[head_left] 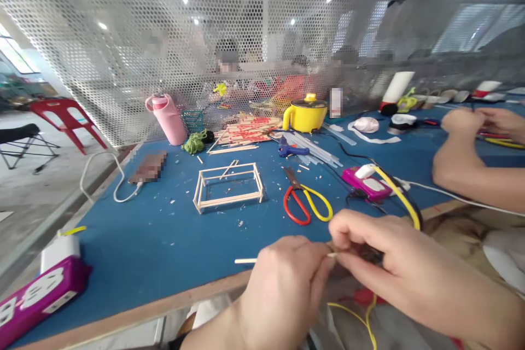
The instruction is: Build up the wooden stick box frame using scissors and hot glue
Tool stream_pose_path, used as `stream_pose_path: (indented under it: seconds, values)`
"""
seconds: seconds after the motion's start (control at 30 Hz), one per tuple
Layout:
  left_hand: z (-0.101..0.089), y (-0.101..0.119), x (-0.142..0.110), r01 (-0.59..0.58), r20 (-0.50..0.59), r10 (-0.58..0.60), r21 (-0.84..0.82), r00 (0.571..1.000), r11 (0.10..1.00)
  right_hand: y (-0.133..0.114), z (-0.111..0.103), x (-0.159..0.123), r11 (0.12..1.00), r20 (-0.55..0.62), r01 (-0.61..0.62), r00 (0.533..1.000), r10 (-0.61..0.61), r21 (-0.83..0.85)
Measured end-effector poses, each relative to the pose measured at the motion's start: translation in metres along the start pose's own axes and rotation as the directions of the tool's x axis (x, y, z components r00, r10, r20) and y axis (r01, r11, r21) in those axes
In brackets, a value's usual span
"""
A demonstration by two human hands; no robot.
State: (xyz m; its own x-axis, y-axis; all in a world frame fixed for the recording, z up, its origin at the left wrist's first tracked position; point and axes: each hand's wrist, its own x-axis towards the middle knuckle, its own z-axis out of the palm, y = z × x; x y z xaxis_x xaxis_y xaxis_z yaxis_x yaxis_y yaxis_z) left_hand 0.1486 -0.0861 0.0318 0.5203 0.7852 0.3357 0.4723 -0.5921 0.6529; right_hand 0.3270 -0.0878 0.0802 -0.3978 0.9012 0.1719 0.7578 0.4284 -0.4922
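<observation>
My left hand (285, 279) is closed around a thin wooden stick (245, 261), whose pale end juts out to the left above the table's front edge. The thumb and forefinger of my right hand (381, 257) pinch at the stick's other end, right against my left fingertips; most of its length is hidden. Beyond my hands lie scissors (299, 205) with one red and one yellow handle, blades pointing away. To their left stands a box-shaped frame of wooden sticks (227, 200). A blue glue gun (293, 149) rests farther back.
Behind are a pile of sticks (248, 134), glue sticks (315, 150), a yellow pot (307, 115) and a pink bottle (170, 120). Purple power strips (371, 186) sit right and front left. A co-worker's arms (463, 158) reach in at right. A perforated screen (164, 65) borders the table.
</observation>
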Motion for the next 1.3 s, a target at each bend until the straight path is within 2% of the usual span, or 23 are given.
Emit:
stream_pose_path:
  seconds: [0.1,0.17,0.23,0.27,0.3,0.37,0.47,0.63,0.77,0.83,0.9,0.93,0.97,1.0,1.03,1.17,1.3]
  values:
    - [-0.009,-0.005,-0.002,0.124,0.035,-0.122,-0.054,0.992,0.991,-0.004,0.008,0.017,0.998,0.122,0.049,0.991,-0.053,0.038]
    - [-0.016,-0.011,-0.005,0.182,0.055,-0.178,-0.079,0.983,0.98,0.002,0.014,0.029,0.988,0.162,0.052,0.984,-0.076,0.146]
    - [-0.021,-0.018,-0.006,0.239,0.04,-0.236,-0.098,0.971,0.966,0.016,0.022,0.042,0.966,0.217,0.008,0.974,-0.066,0.259]
    - [-0.023,-0.021,-0.007,0.267,0.021,-0.266,-0.108,0.964,0.958,0.026,0.026,0.049,0.966,0.225,-0.043,0.974,-0.015,0.253]
    - [-0.025,-0.024,-0.007,0.292,0.001,-0.294,-0.12,0.956,0.949,0.037,0.031,0.056,0.974,0.202,-0.109,0.977,0.069,0.197]
    - [-0.026,-0.031,-0.006,0.334,-0.025,-0.342,-0.154,0.939,0.93,0.059,0.039,0.068,0.957,0.027,-0.278,0.959,0.281,-0.086]
    - [-0.024,-0.038,-0.003,0.394,-0.016,-0.408,-0.22,0.913,0.892,0.079,0.044,0.08,0.926,-0.037,-0.326,0.945,0.325,-0.187]
    - [-0.019,-0.046,0.004,0.441,-0.009,-0.462,-0.283,0.887,0.852,0.078,0.038,0.079,0.958,-0.003,-0.28,0.96,0.281,-0.067]
    - [-0.016,-0.051,0.005,0.461,0.01,-0.484,-0.325,0.875,0.826,0.07,0.037,0.053,0.931,0.095,-0.352,0.934,0.343,0.094]
    - [-0.015,-0.05,0.006,0.471,0.028,-0.495,-0.358,0.869,0.806,0.063,0.043,0.026,0.871,0.155,-0.384,0.923,0.352,0.307]
    - [-0.014,-0.047,0.006,0.47,0.06,-0.488,-0.392,0.871,0.791,0.054,0.054,-0.005,0.59,0.227,-0.368,0.926,0.301,0.718]
    - [-0.013,-0.044,0.006,0.467,0.079,-0.479,-0.407,0.874,0.785,0.048,0.061,-0.02,0.471,0.253,-0.357,0.929,0.27,0.807]
    - [-0.012,-0.041,0.006,0.462,0.095,-0.468,-0.42,0.879,0.781,0.043,0.068,-0.033,0.4,0.268,-0.356,0.928,0.26,0.845]
    - [-0.012,-0.038,0.006,0.456,0.107,-0.458,-0.431,0.883,0.778,0.038,0.075,-0.043,0.385,0.273,-0.355,0.929,0.252,0.852]
    - [-0.011,-0.035,0.005,0.452,0.113,-0.451,-0.439,0.885,0.777,0.033,0.082,-0.051,0.423,0.261,-0.362,0.925,0.278,0.831]
    - [-0.01,-0.028,0.0,0.432,0.094,-0.436,-0.429,0.895,0.793,0.021,0.094,-0.058,0.701,0.107,-0.36,0.919,0.379,0.615]
    - [-0.01,-0.027,-0.005,0.415,0.105,-0.41,-0.406,0.906,0.814,0.016,0.091,-0.054,0.831,0.094,-0.258,0.965,0.244,0.493]
